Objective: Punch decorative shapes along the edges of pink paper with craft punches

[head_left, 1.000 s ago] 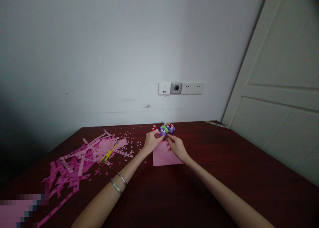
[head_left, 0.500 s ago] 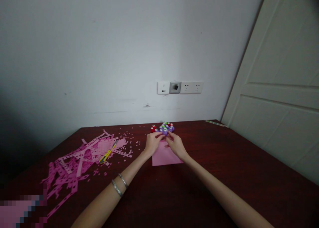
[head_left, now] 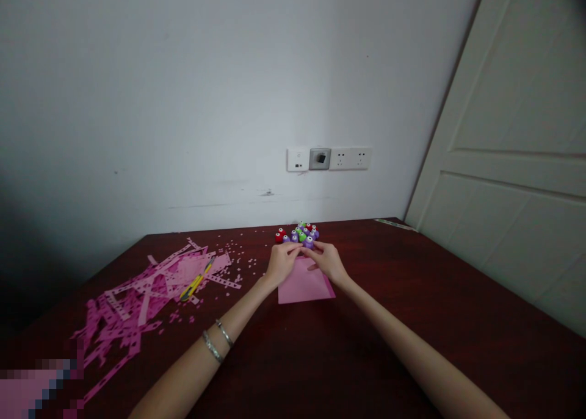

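Observation:
A pink sheet of paper [head_left: 304, 285] lies flat on the dark red table, a deeper pink edge showing at its right. At its far edge, the fingers of my left hand [head_left: 281, 263] are closed, apparently pinching the paper. My right hand [head_left: 328, 263] is closed around a small purple paper punch [head_left: 309, 243] with a round white and black top. The fingertips of both hands nearly meet, and they hide the spot where punch and paper come together. Just beyond stand several more punches [head_left: 301, 231] in green, purple and red.
To the left lies a heap of punched pink paper strips [head_left: 137, 297] with a yellow utility knife [head_left: 196, 280] on top. Small pink cut-outs [head_left: 238, 266] are scattered beside it. A thin pale strip [head_left: 394, 224] is at the back right, near wall sockets [head_left: 350, 158].
The purple punch has shifted slightly to the right in my right hand. My left fingers have moved a little right along the paper's far edge.

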A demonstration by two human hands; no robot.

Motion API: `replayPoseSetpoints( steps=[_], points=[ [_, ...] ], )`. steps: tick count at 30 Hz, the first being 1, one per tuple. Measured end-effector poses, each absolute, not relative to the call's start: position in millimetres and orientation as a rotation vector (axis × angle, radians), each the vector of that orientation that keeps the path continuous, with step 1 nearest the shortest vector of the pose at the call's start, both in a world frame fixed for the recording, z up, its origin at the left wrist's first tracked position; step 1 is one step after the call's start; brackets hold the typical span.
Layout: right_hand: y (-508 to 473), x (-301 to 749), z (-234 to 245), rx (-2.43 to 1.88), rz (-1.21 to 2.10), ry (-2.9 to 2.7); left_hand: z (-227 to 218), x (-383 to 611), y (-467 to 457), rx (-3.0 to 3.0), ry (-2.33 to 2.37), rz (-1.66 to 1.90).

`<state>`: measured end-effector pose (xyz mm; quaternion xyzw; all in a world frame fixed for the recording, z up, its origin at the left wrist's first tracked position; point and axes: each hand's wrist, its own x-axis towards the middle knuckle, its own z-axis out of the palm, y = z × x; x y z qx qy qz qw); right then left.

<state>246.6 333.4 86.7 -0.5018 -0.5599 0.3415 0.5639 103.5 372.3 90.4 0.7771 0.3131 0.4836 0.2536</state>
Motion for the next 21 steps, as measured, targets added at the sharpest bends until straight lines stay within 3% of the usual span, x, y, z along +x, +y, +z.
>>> replayPoseSetpoints(
  steps=[5, 13, 21],
  points=[
    [340.7, 264.7, 83.5, -1.184, 0.831, -1.371, 99.4, 95.2, 382.3, 2.189, 0.894, 1.12],
    [347.6, 321.4, 80.5, -1.256, 0.926, -1.299, 89.0, 48.0, 418.7, 2.584, 1.139, 0.393],
    [345.8, 333.9, 81.4, -1.338, 1.001, -1.486, 63.9, 44.3, 432.1, 2.626, 1.088, 0.418]
  ],
)
